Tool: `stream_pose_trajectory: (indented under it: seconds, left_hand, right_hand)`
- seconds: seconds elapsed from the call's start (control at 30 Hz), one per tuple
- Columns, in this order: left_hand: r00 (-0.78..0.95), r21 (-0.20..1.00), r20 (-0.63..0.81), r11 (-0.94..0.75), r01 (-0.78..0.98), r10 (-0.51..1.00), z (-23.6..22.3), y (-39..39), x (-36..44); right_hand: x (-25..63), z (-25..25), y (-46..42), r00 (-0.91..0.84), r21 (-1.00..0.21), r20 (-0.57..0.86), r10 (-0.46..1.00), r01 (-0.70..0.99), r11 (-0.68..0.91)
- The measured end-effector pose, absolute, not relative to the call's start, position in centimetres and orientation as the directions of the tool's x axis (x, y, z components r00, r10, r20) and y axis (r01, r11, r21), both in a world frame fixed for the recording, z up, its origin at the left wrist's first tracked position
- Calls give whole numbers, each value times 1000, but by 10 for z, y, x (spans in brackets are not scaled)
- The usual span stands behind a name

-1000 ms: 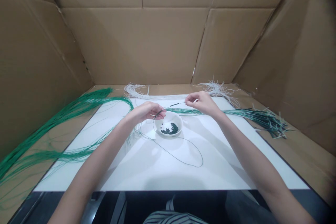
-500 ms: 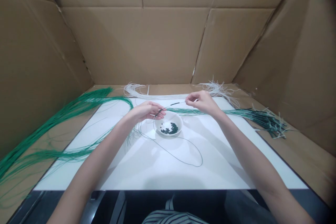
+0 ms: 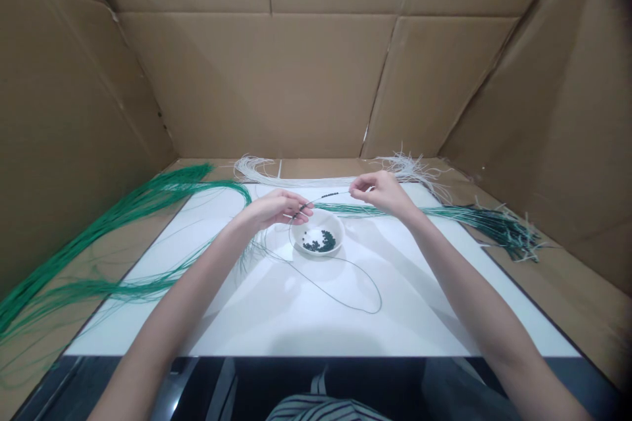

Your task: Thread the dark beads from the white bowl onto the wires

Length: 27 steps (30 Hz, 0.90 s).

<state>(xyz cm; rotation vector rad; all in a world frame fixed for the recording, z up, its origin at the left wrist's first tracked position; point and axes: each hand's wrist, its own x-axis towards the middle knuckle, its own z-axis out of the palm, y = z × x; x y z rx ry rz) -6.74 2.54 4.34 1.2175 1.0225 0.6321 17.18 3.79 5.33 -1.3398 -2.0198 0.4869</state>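
Observation:
A thin cord [image 3: 320, 198] with small dark beads [image 3: 330, 195] threaded on it is stretched between my two hands. My right hand [image 3: 380, 191] pinches one end of it, up and to the right of the bowl. Beads also show along the cord at the fingers of my left hand [image 3: 277, 208], which grips it just above the bowl's left rim. Below my hands stands a small white bowl [image 3: 338, 226] with a loose heap of dark green beads [image 3: 323, 242] inside. From my left hand the cord trails down and forms a wide loop [image 3: 378, 296] on the white board.
Long green cords [image 3: 123, 210] spread over the left side. A bundle of green cords [image 3: 444, 210] runs behind the bowl to the right, ending in dark, pale-tipped strands. White cords [image 3: 306, 180] lie at the back. Cardboard walls [image 3: 296, 85] surround the white board [image 3: 409, 316].

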Motion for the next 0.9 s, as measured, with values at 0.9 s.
stream_pose_trajectory:
  seconds: [0.9]
  left_hand:
    - [391,963,-181,81,258,902,37,37,-84]
  right_hand:
    - [182,62,38,-202,-670,333,921,637,382]
